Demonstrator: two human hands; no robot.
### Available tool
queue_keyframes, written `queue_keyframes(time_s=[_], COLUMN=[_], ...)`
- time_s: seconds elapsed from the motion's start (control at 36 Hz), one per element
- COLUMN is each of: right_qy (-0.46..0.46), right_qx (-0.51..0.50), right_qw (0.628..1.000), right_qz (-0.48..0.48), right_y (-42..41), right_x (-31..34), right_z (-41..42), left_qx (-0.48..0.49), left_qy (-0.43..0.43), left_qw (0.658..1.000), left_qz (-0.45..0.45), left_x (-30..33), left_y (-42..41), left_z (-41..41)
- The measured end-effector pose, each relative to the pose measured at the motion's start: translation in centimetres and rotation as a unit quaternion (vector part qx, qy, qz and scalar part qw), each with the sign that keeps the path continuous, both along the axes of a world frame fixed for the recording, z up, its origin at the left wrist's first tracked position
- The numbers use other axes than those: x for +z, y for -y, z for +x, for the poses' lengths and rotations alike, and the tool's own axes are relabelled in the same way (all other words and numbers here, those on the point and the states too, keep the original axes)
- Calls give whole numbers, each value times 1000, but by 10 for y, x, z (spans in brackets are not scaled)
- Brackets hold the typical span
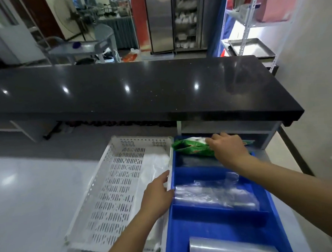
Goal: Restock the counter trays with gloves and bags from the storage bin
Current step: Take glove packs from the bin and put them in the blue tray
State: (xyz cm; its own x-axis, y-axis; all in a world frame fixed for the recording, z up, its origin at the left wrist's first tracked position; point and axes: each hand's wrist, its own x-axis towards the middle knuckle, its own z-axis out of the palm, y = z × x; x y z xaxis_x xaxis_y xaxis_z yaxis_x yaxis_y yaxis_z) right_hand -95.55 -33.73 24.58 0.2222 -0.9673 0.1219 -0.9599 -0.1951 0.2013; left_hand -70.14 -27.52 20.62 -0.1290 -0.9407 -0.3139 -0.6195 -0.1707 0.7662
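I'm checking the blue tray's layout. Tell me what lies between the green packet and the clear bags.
In the head view, between the green packet and the clear bags, the blue tray has one compartment with dark contents I can't identify, bounded by a blue divider.

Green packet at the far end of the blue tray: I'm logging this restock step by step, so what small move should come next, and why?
Probably settle the green packet down into the far compartment of the blue tray and let go. The right hand rests on it there, one end riding above the tray's edge, while the left hand steadies the white basket rim.
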Motion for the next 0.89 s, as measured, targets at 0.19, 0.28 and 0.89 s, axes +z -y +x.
queue_keyframes(time_s=[0.19, 0.28, 0.89], right_qy=[-7, 1, 187], right_qx=[4, 11, -130], right_qw=[999, 996, 966], right_qz=[51, 90, 122], right_y=[24, 31, -5], right_x=[-7, 4, -81], right_z=[-2, -2, 14], left_qx=[-1, -7, 5], left_qy=[-28, -29, -33], left_qw=[1000, 1000, 999], left_qz=[3, 2, 19], left_x=[1, 1, 2], left_y=[1, 1, 1], left_z=[3, 5, 3])
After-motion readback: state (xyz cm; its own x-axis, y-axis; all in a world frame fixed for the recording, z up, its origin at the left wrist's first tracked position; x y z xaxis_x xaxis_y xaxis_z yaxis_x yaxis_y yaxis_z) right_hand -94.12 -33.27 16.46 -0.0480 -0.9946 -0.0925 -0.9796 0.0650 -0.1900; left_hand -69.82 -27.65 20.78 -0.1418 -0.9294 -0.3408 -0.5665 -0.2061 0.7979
